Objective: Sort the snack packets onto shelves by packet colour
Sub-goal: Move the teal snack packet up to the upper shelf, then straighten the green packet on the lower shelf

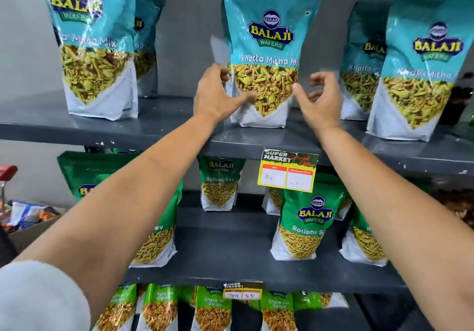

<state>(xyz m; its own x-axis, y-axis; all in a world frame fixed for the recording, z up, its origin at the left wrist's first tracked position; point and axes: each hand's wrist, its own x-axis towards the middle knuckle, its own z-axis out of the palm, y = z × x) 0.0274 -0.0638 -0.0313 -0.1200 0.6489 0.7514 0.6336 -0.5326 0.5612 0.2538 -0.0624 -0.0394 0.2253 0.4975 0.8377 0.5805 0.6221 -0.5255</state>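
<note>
On the top grey shelf [164, 128], a teal Khatta Mitha Mix packet [266, 56] stands upright at the middle, between both of the person's outstretched hands. Their left hand [218, 94] is spread open at the packet's lower left edge, the thumb lying across the front of the clear window and the fingers curled round the side. Their right hand [320, 99] is open too, fingers loosely curled, its thumb tip just touching the packet's lower right edge; neither hand has a firm grip. More teal packets of the same kind stand on this shelf: a pair at the left [95, 43] and a pair at the right [420, 69], each pair one behind the other. A yellow price tag [287, 174] hangs from the shelf's front lip. Below, on the middle shelf [230, 248], stand dark green Ratlami Sev packets [307, 220], upright and well apart. Lower still, a row of light green packets [213, 307] stands side by side. At the far left sits a cardboard box [33, 228] holding mixed packets.
</note>
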